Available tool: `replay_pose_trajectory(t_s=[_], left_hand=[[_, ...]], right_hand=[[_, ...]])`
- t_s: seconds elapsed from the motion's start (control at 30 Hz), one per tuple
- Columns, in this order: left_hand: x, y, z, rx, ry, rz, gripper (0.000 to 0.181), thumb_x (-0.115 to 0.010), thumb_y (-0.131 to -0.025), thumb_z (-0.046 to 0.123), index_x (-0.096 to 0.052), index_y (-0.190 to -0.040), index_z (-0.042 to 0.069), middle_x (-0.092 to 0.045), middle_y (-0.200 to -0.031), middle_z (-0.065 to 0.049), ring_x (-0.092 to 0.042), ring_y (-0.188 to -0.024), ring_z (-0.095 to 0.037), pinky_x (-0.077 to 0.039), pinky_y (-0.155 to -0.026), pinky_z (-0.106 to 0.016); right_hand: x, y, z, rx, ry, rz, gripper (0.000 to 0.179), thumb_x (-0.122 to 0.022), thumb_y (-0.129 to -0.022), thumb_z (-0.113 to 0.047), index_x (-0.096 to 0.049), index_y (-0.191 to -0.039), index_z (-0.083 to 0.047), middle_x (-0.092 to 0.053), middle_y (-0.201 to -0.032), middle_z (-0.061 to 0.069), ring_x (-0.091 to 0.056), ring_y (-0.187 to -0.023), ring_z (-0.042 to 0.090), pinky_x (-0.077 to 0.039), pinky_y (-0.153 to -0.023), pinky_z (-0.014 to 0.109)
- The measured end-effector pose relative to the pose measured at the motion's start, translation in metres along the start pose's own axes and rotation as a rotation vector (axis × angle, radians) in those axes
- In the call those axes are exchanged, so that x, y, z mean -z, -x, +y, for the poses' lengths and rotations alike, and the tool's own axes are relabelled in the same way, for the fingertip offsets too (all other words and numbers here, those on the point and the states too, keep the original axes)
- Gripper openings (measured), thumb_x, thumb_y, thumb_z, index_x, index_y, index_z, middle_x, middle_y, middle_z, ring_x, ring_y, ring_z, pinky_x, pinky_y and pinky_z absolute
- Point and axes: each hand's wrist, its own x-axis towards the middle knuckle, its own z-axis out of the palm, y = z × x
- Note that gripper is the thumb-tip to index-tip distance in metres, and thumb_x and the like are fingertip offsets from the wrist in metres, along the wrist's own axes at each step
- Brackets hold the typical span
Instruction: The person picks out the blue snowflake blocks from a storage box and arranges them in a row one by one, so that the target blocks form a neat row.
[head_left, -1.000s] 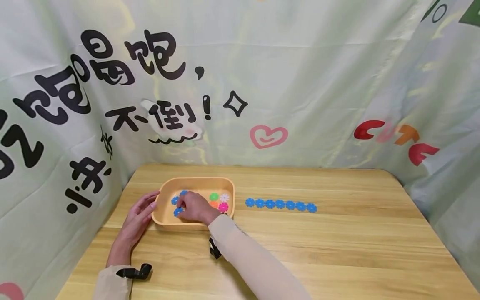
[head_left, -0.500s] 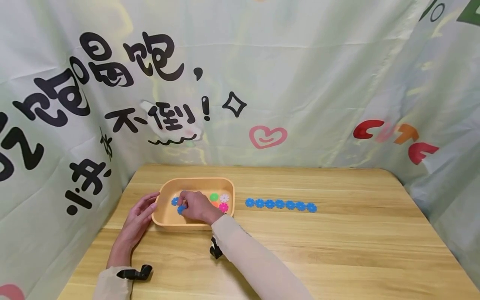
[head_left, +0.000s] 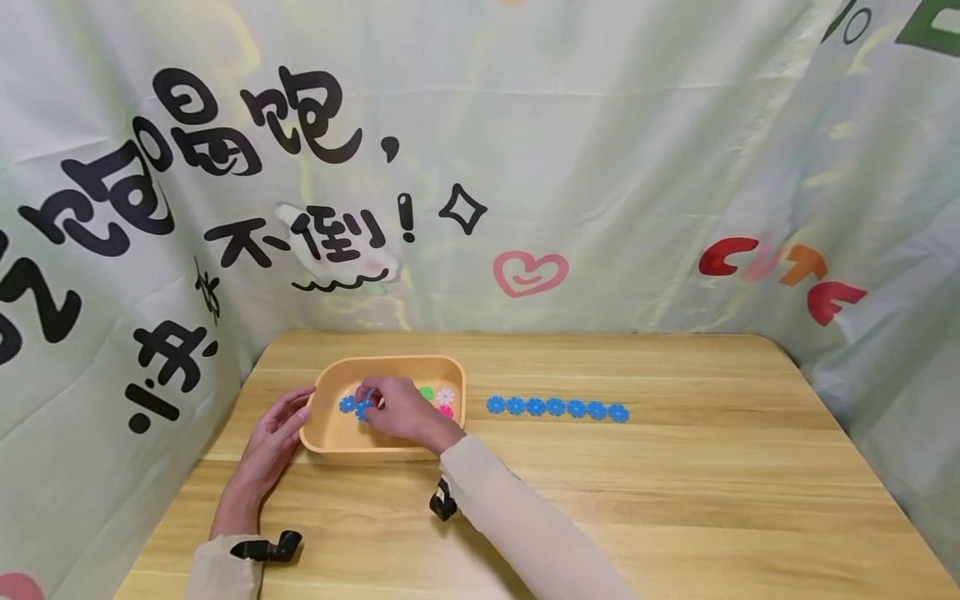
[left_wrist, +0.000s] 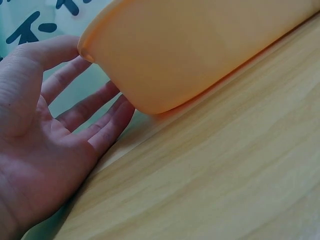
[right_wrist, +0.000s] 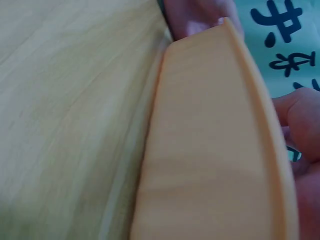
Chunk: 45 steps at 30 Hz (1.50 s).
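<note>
My left hand (head_left: pixel 272 437) is at the left end of an orange plastic basket (head_left: pixel 367 455). In the left wrist view its thumb touches the rim and its extended fingers rest against the outer wall (left_wrist: pixel 175 60). Inside the basket my right hand (head_left: pixel 405 410) pinches a blue snowflake disc between thumb and forefinger, partly hidden by the fingers. Another blue snowflake disc (head_left: pixel 347 404) lies left of the fingertips, and more blue shows just under them. Only part of the right hand (right_wrist: pixel 305 132) shows beyond the rim in the right wrist view.
Right of the basket, several blue snowflake discs (head_left: pixel 555 407) form a straight row on the wooden table (head_left: pixel 675 492). Green, white and pink discs (head_left: pixel 445 397) lie at the basket's right end, partly behind the right hand. A printed curtain (head_left: pixel 615 167) stands behind the table.
My right hand has shifted slightly right within the basket and its fingers have lifted a little, with blue between them. The left hand stays at the basket's end.
</note>
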Motion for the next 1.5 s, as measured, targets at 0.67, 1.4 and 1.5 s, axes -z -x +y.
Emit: replay_pose_trajectory(t_s=[0.67, 1.4, 1.5], left_hand=[[-0.001, -0.002, -0.001, -0.001, 0.014, 0.002, 0.045, -0.051, -0.108, 0.012, -0.041, -0.15, -0.002, -0.049, -0.141, -0.004, -0.056, -0.124, -0.01, -0.052, -0.097, -0.022], [0.001, -0.002, -0.003, -0.009, 0.018, -0.005, 0.044, -0.05, -0.109, 0.01, -0.041, -0.15, -0.002, -0.05, -0.14, -0.004, -0.056, -0.123, -0.011, -0.053, -0.095, -0.023], [0.001, -0.002, -0.003, -0.006, 0.012, 0.001, 0.044, -0.05, -0.109, 0.011, -0.041, -0.15, -0.002, -0.051, -0.139, -0.001, -0.056, -0.122, -0.009, -0.053, -0.095, -0.022]], right_hand=[[0.048, 0.054, -0.002, 0.042, -0.079, 0.085, 0.018, -0.065, -0.101, -0.008, -0.07, -0.117, -0.015, -0.064, -0.104, 0.0, -0.065, -0.081, 0.01, -0.056, -0.065, 0.023], [0.071, 0.105, 0.011, 0.057, -0.072, 0.146, 0.033, -0.071, -0.097, -0.004, -0.068, -0.129, -0.01, -0.071, -0.115, 0.005, -0.07, -0.094, 0.017, -0.058, -0.075, 0.025], [0.074, 0.11, 0.014, 0.069, -0.061, 0.154, 0.034, -0.072, -0.095, -0.003, -0.068, -0.128, -0.008, -0.071, -0.116, 0.005, -0.07, -0.095, 0.019, -0.059, -0.077, 0.025]])
